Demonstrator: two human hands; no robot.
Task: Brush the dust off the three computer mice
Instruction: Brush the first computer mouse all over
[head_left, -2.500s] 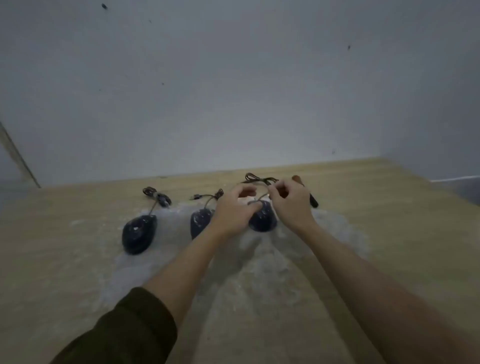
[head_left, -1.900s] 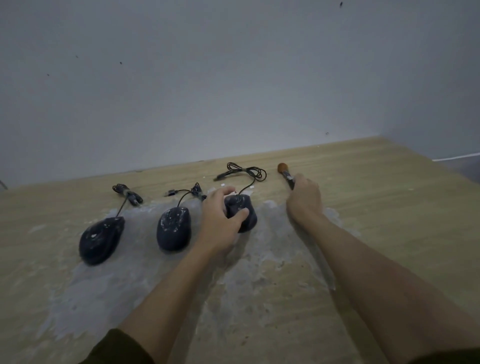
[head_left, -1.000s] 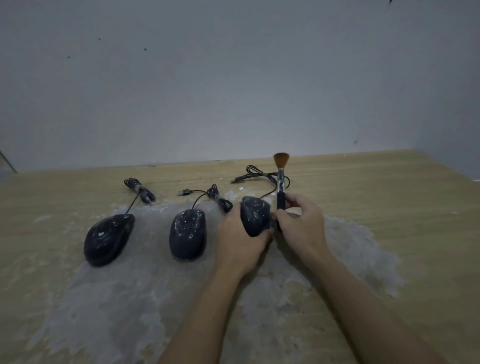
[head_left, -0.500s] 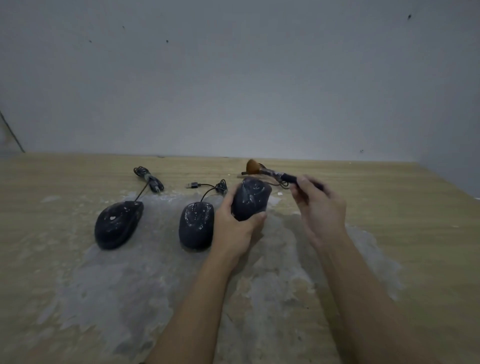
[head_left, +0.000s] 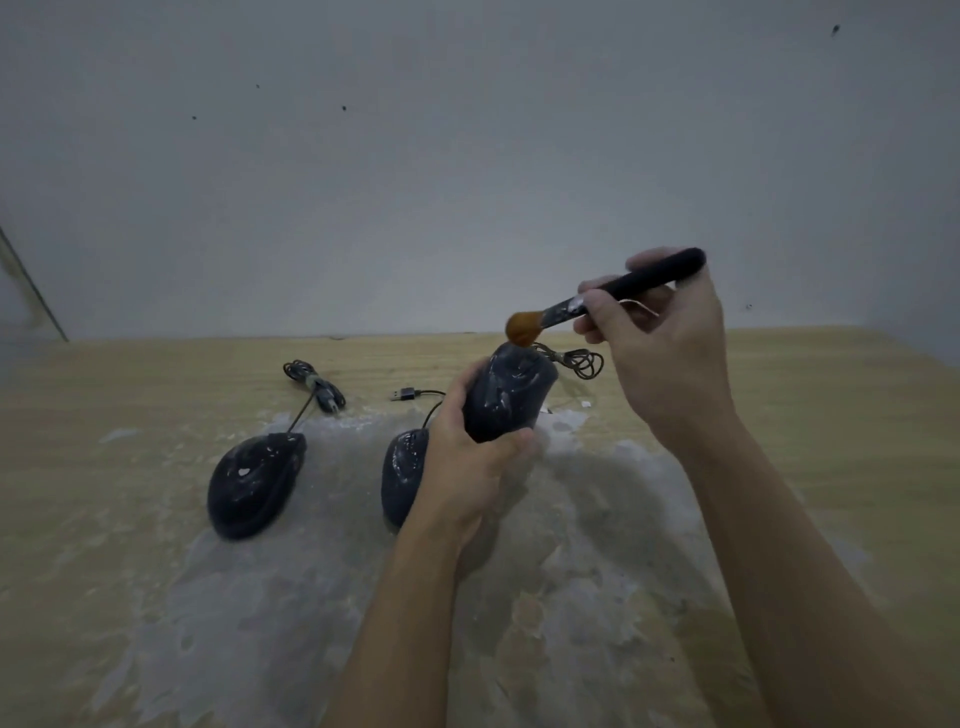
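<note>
Since half a second ago, left hand lifts its clenched grip's dusty black mouse higher; right hand pinches black-handled orange-bristled brush onto it, above powder-smeared pale wooden surface, plain grey wall behind.

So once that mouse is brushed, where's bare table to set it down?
Bare wood lies right of the right hand, from the powder patch to the table's right edge, and along the far strip by the wall. It is crowded left of the held mouse: the middle mouse, left mouse and their cables.
</note>
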